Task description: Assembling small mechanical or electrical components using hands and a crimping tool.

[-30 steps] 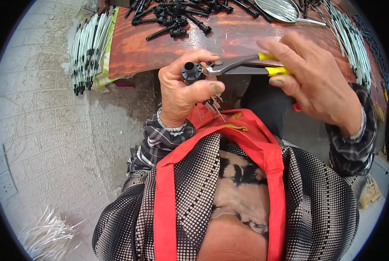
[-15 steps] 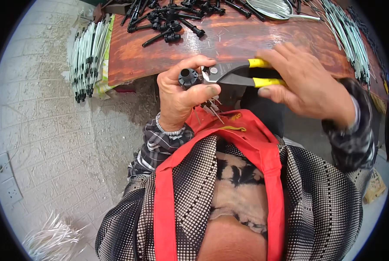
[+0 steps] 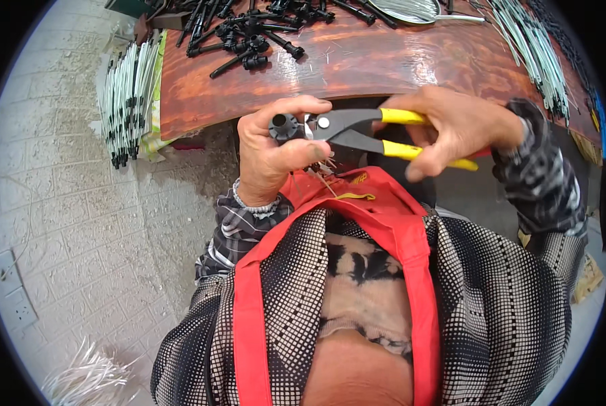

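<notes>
My left hand (image 3: pixel 269 152) pinches a small black round plastic fitting (image 3: pixel 286 126) between thumb and fingers, just in front of the wooden table's near edge. My right hand (image 3: pixel 452 128) grips the yellow handles of a pair of pliers (image 3: pixel 357 128). The plier jaws point left and sit against the fitting. Thin pale wire ends stick out below my left hand, above my red apron.
A reddish wooden table (image 3: pixel 398 61) carries a heap of black plastic fittings (image 3: pixel 255 30) at the back left and a bundle of white-green rods (image 3: pixel 530 47) on the right. More rods (image 3: pixel 127 101) lie on the floor at left. White strands (image 3: pixel 86 375) lie lower left.
Both hands have shifted slightly while staying together. The pliers now lie more level, with the jaws closer on the black fitting.
</notes>
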